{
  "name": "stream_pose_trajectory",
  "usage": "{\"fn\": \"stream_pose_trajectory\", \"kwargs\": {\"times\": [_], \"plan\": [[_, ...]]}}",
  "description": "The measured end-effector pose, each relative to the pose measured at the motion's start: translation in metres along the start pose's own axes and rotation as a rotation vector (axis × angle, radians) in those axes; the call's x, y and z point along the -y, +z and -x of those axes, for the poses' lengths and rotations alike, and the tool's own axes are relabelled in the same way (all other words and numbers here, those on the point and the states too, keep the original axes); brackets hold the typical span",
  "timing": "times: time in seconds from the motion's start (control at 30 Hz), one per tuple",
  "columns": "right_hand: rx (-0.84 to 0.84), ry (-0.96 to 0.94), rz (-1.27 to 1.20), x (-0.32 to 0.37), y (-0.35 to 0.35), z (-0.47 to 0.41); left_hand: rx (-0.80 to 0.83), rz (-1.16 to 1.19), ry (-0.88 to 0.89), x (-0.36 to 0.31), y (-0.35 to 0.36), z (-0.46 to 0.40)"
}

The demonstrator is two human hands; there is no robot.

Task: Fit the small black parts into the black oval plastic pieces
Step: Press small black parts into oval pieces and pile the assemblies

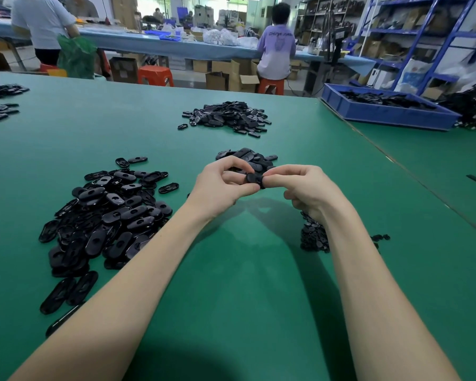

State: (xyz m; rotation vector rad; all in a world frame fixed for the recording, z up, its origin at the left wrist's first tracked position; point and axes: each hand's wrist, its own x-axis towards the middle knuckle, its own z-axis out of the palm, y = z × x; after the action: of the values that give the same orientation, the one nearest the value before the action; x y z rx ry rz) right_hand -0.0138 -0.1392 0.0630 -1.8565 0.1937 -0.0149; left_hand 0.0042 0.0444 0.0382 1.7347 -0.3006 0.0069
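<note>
Black oval piece [254,179] held above green table [231,270], pinched between left hand [223,185] and right hand [304,188], fingertips of both curled on it. Big oval pile [107,215] left, small parts pile [313,235] under right wrist, two more piles behind.

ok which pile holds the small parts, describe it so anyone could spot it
On the green table, look just under the right forearm, near the right hand. The small pile there is of tiny round bits, unlike the three heaps of long ovals.
</note>
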Motion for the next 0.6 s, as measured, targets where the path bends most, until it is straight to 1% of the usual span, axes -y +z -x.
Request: {"fn": "stream_pose_trajectory", "kwargs": {"times": [0.23,0.6], "plan": [[0.037,0.044,-0.038,-0.0018,-0.0004,-0.0021,-0.014,-0.091,0.121,-0.0002,0.0021,0.0001],[0.028,0.062,-0.014,-0.0026,-0.0018,-0.0037,-0.029,-0.145,0.154,0.0001,0.0014,-0.0001]]}}
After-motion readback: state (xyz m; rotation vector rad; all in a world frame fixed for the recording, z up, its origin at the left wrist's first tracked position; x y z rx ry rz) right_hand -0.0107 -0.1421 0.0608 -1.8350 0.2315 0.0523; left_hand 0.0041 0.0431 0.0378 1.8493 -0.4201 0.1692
